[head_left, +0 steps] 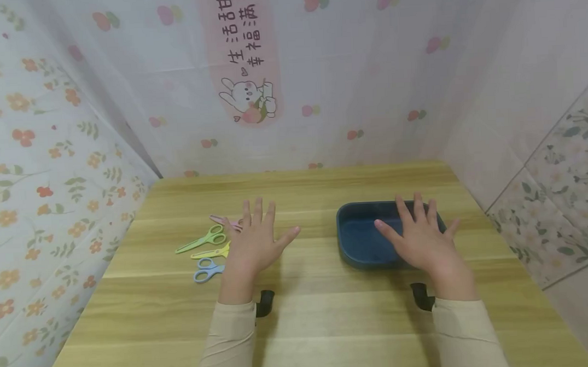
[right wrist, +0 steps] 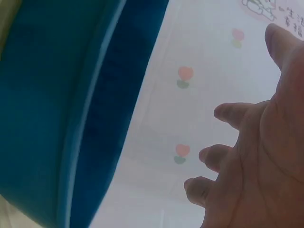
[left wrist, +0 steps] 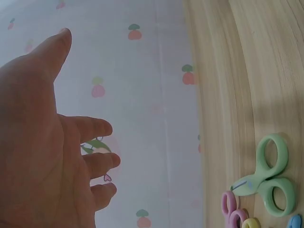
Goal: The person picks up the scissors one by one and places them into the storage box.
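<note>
My left hand [head_left: 255, 245] spreads its fingers beside several small scissors and holds nothing. Partly behind it in the head view lie pink scissors [head_left: 219, 219], green scissors [head_left: 205, 239], yellow scissors [head_left: 213, 253] and blue scissors [head_left: 208, 270]. The left wrist view shows the green scissors [left wrist: 263, 178] closest, with the pink handles [left wrist: 229, 204] below. Over the right part of a dark blue rectangular tub [head_left: 370, 240], my right hand [head_left: 422, 241] stretches its fingers out, also holding nothing. The tub's wall [right wrist: 42, 118] fills the left of the right wrist view.
A wood-grain table [head_left: 320, 324] carries everything. Behind it hangs a white curtain [head_left: 343, 77] with fruit prints and a rabbit picture. Flowered cloth [head_left: 37, 162] borders the left side, and a patterned panel [head_left: 568, 155] borders the right. Black wrist straps [head_left: 266, 303] show at both cuffs.
</note>
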### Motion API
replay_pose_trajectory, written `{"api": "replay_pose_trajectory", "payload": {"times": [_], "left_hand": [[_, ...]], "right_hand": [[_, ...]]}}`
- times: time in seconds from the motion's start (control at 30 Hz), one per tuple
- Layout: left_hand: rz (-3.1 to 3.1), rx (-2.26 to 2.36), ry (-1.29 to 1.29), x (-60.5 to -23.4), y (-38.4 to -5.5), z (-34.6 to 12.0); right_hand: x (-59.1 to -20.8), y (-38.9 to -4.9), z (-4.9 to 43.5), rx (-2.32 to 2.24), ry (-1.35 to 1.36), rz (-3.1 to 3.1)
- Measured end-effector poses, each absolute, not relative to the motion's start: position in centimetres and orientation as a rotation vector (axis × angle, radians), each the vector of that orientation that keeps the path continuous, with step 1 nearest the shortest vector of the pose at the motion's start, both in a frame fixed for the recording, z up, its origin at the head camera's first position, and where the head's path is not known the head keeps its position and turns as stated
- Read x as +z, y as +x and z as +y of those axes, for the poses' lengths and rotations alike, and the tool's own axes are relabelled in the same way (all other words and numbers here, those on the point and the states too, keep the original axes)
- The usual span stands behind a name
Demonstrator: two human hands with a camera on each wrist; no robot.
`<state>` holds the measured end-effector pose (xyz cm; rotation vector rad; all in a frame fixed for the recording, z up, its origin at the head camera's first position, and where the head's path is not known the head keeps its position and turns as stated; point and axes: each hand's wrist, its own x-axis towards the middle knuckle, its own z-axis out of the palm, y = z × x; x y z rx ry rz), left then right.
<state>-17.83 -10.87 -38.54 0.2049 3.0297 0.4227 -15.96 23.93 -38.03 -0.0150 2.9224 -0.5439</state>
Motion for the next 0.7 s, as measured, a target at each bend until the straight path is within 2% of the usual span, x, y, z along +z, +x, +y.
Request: {"api": "replay_pose_trajectory", "payload": {"times": [0.23, 0.7], "left_hand": [[3.023, 0.412, 0.209, -38.6, -18.1, -11.0], [2.992, 0.447, 0.184, -39.3, -18.3, -12.4]], "right_hand": [[-38.0, -16.3, 25.8, -0.481, 0.003, 2.936], [-40.6, -16.7, 31.2, -0.542, 0.021, 2.858]]}}
